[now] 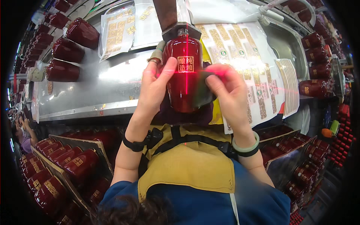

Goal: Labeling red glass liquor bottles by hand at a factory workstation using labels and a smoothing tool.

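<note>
A dark red glass bottle (182, 90) lies before me on the bench, its clear neck pointing away against a metal stop (180, 30). On its front is a square gold label (186, 64), crossed by red laser lines. My left hand (157, 77) grips the bottle's left side, the thumb beside the label. A pale wrap (156, 53) covers one of its fingers. At the bottle's right side, my right hand (228, 82) pinches a dark greenish flat piece (204, 90), blurred by motion; its kind cannot be made out. Yellow and purple cloth shows under the bottle.
Sheets of gold stickers (240, 56) spread to the right, with another sheet (116, 32) at the far left. Red bottles (67, 48) stand on the left of the metal bench (101, 90) and at the right. Crates of bottles (77, 165) flank me below. Another person (28, 133) is far left.
</note>
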`<state>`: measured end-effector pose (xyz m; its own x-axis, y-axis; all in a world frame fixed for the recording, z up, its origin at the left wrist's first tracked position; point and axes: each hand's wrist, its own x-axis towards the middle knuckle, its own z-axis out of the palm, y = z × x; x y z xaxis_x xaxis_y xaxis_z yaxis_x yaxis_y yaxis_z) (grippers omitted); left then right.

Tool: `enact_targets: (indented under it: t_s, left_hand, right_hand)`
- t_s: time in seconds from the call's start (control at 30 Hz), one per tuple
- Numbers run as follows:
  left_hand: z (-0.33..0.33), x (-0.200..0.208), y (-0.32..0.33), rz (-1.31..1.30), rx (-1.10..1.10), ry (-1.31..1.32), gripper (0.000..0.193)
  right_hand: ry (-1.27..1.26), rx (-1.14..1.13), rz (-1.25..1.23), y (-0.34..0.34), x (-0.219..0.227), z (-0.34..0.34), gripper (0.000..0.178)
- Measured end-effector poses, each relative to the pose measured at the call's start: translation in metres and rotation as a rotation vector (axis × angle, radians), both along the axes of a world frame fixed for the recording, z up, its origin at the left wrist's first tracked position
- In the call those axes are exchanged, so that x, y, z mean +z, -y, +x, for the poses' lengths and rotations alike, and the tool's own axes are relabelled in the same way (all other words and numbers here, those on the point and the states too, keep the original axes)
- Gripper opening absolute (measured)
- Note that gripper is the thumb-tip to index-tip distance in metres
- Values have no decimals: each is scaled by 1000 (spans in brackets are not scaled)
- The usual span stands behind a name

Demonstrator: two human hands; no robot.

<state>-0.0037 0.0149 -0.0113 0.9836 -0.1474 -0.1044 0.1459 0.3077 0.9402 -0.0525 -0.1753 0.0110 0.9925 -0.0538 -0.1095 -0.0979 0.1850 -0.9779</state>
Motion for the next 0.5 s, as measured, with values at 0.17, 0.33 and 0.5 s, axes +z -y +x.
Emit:
enact_targets:
  t_s: [0.17, 0.33, 0.5]
  left_hand:
    - [6, 0, -12, 43, 26, -22, 65]
    - [0, 5, -3, -43, -4, 0, 68]
    - [-5, 12, 3, 41, -22, -2, 72]
  right_hand:
    - [-10, -94, 74, 14, -7, 23, 20]
    - [-94, 22, 101, -9, -26, 29, 32]
    - [-78, -38, 13, -20, -32, 31, 41]
